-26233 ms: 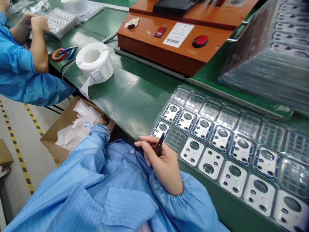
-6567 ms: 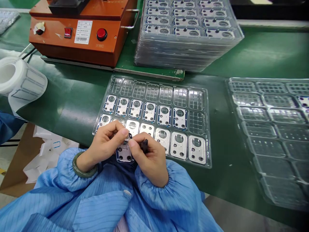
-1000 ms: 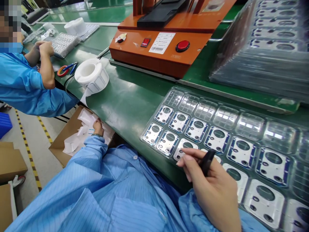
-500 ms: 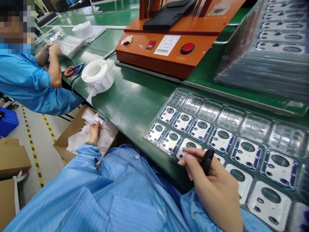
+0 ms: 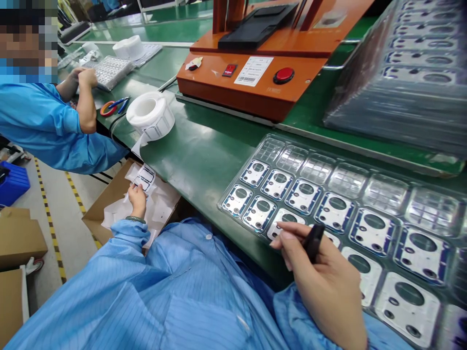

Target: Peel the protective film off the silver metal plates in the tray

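Note:
My left hand (image 5: 137, 200) is closed on a white label strip (image 5: 146, 177) with dark-outlined labels, over an open carton by the bench edge. The strip appears to come from the large white label roll (image 5: 166, 121) on the bench. In my right hand (image 5: 326, 287) is a black pen-like tool (image 5: 314, 244), its tip hidden. That hand hovers over the near side of a clear plastic tray (image 5: 223, 200). Silver plates (image 5: 334, 211) with round holes, several edged in blue, sit in the tray's two nearer rows; the far-row pockets hold none.
Behind the tray stands an orange machine (image 5: 219, 92) with a red button (image 5: 283, 75). Stacked trays (image 5: 386, 107) rise at the right. The carton (image 5: 95, 206) holds crumpled white paper. A co-worker in blue (image 5: 36, 116) sits at the left, near blue-handled pliers (image 5: 122, 104).
My left hand has moved slightly down and left, drawing out more of the label strip, so more labels show. My right hand stays over the tray with the black tool.

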A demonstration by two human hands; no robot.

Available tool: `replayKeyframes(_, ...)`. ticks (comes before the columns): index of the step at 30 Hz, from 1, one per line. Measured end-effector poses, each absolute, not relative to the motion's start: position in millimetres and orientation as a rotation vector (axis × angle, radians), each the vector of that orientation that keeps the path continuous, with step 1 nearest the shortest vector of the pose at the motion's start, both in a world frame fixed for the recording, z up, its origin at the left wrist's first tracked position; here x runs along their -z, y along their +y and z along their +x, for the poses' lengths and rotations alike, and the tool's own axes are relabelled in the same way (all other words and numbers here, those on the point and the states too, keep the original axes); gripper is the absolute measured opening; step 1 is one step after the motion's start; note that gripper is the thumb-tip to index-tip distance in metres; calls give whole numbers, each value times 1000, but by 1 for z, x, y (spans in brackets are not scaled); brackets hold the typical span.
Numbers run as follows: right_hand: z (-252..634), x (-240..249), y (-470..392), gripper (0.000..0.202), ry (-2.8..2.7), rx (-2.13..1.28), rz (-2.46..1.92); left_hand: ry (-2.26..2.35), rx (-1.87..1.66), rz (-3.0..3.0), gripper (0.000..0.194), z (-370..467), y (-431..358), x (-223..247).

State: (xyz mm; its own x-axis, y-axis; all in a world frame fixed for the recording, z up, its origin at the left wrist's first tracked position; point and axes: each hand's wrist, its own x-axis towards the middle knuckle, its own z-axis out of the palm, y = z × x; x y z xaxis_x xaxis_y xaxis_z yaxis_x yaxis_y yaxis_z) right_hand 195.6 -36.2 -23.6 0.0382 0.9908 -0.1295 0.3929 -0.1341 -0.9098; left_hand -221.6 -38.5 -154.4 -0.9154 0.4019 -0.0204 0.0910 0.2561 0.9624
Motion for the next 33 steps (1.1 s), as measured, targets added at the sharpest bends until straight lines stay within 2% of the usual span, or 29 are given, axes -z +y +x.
replayKeyframes(6, 196, 22, -36, 34, -1460, -1060, -1617, 2518, -1603, 595, 32, -228, -43, 146)
replayKeyframes(11, 195, 18, -35, 34, -1454, -1061, -1632, 2626, -1730, 826, 10, -230, -43, 123)
replayKeyframes(13, 195, 18, -34, 33, -1455, -1054, -1635, 2607, -1801, 904, 9, -230, -41, 113)
replayKeyframes(26, 196, 16, -32, 37, -1460, -1054, -1656, 1998, -2212, 915, 27, -226, -27, 82)
replayKeyframes(33, 196, 18, -32, 39, -1441, -1074, -1675, 1628, -2326, 978, 27, -212, -32, 31)
